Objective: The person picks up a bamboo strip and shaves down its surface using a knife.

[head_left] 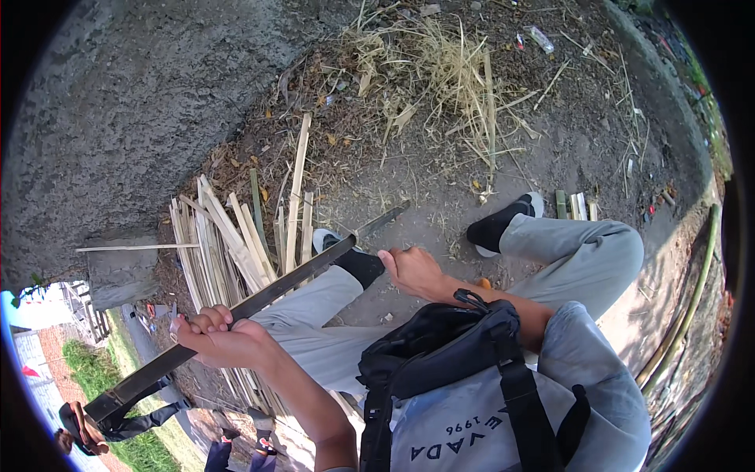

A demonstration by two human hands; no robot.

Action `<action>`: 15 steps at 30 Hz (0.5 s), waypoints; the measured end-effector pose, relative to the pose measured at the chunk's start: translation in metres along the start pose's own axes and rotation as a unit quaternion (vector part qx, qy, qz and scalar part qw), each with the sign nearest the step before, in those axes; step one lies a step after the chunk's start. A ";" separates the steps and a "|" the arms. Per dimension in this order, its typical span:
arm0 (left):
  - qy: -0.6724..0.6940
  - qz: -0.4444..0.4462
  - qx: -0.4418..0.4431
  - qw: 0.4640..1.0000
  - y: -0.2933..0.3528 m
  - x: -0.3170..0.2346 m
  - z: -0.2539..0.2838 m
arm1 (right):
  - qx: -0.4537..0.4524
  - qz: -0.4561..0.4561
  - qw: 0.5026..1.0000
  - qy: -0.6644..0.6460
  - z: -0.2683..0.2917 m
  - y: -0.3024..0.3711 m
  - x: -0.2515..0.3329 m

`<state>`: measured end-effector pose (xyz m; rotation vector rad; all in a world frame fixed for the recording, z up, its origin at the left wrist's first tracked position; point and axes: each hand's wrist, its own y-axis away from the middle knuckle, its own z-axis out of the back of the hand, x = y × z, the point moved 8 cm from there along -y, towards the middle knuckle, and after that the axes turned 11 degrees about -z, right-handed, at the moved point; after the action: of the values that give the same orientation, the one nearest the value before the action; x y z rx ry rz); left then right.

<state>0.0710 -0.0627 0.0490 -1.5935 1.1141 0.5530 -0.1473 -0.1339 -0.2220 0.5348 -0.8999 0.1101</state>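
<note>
My left hand (224, 338) has its fingers wrapped around a long, dark, flat bar (287, 282), which lies slantwise over my left leg. From the lower left the bar runs up toward the middle, past a joint or band, to a thinner end near my left shoe. Whether it is a sheathed blade or a plain bar, I cannot tell. Close to that thinner end, but apart from it, my right hand (415, 273) is closed with curled fingers. Whatever it may hold is hidden. Split pale strips (236, 236), bamboo or wood, lie piled beside my left leg.
A rough grey stone block (157, 102) rises at the left. Dry straw-like shavings (432, 71) cover the ground ahead. A few short pieces (576, 206) lie by my right foot, and a long green pole (692, 291) lies at the right. Other people's legs (145, 413) show lower left.
</note>
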 end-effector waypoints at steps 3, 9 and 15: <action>0.030 0.000 0.028 0.999 0.008 -0.006 0.000 | 0.027 0.039 0.999 0.001 0.010 0.016 0.031; 0.020 -0.017 0.016 1.000 0.022 -0.019 -0.009 | -0.010 -0.038 0.999 -0.010 0.010 -0.009 -0.022; 0.017 -0.029 0.034 0.999 0.022 -0.023 -0.013 | 0.007 -0.010 1.000 0.007 0.012 0.005 0.008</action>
<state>0.0388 -0.0657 0.0607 -1.5769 1.0961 0.4477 -0.1527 -0.1360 -0.2079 0.5559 -0.8811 0.1021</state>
